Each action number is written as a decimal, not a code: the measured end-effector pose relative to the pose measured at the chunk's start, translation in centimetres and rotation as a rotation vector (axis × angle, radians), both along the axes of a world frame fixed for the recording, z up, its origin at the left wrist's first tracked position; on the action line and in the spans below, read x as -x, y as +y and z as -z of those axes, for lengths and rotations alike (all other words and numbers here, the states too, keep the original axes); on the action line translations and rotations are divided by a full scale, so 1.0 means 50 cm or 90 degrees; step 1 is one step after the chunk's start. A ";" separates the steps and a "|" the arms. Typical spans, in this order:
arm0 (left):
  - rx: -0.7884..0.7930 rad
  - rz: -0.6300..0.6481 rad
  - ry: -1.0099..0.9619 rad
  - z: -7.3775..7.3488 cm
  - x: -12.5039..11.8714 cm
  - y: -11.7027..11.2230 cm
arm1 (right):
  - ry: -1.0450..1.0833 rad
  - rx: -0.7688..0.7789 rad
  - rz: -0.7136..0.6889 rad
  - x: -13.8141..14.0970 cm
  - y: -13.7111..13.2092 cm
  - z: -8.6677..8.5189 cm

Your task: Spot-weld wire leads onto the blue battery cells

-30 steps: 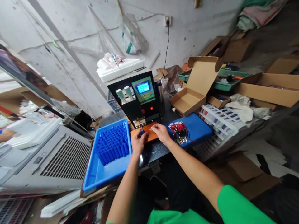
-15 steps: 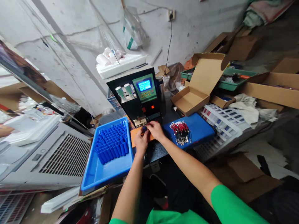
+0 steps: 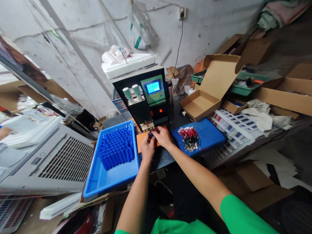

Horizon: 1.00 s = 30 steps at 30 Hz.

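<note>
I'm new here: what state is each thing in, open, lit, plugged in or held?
Machine screen: lit
Red light: lit
Wall plug: in its socket
Cardboard box: lid open
Blue tray: partly filled
Blue cylinders: closely packed
Wire leads: bunched on a blue pad
Left hand: closed on a blue piece
Right hand: grip unclear

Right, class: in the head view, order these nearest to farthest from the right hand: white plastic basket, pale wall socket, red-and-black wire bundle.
1. Red-and-black wire bundle, just right.
2. White plastic basket, farther right.
3. Pale wall socket, up on the wall.
</note>
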State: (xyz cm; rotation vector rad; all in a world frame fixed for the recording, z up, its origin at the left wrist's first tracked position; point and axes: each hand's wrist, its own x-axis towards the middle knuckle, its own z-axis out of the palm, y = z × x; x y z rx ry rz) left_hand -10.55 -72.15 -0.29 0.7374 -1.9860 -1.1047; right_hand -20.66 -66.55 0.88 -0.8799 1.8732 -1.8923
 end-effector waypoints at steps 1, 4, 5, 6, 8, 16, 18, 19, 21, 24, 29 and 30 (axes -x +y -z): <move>-0.001 0.001 0.001 0.000 0.000 0.000 | -0.002 0.001 -0.002 0.000 0.000 0.000; -0.001 0.002 0.003 0.001 -0.001 0.001 | -0.011 0.006 -0.003 -0.002 0.001 0.002; -0.001 0.002 0.004 0.001 -0.001 0.001 | -0.014 0.009 -0.003 -0.002 0.001 0.002; -0.002 0.003 0.005 0.002 -0.001 0.001 | -0.015 0.012 -0.003 -0.003 0.001 0.003; -0.007 0.003 0.007 0.003 -0.001 0.000 | -0.014 0.015 -0.001 -0.004 0.000 0.004; -0.024 -0.003 0.008 0.008 0.001 -0.003 | 0.002 -0.003 0.020 -0.006 -0.001 0.004; -0.026 -0.005 0.010 0.009 0.001 -0.003 | 0.004 -0.005 0.025 -0.007 0.000 0.003; -0.028 -0.006 0.010 0.010 0.001 -0.003 | 0.004 -0.005 0.026 -0.008 0.001 0.002; -0.031 -0.006 0.010 0.010 0.001 -0.003 | 0.003 -0.005 0.028 -0.010 0.003 -0.001; -0.034 -0.007 0.009 0.011 0.001 -0.003 | 0.005 -0.006 0.029 -0.012 0.006 -0.006; -0.026 -0.017 -0.001 0.010 0.001 -0.003 | 0.001 -0.009 0.026 -0.012 0.008 -0.008; -0.026 -0.016 -0.001 0.010 0.001 -0.003 | 0.001 -0.009 0.026 -0.012 0.008 -0.007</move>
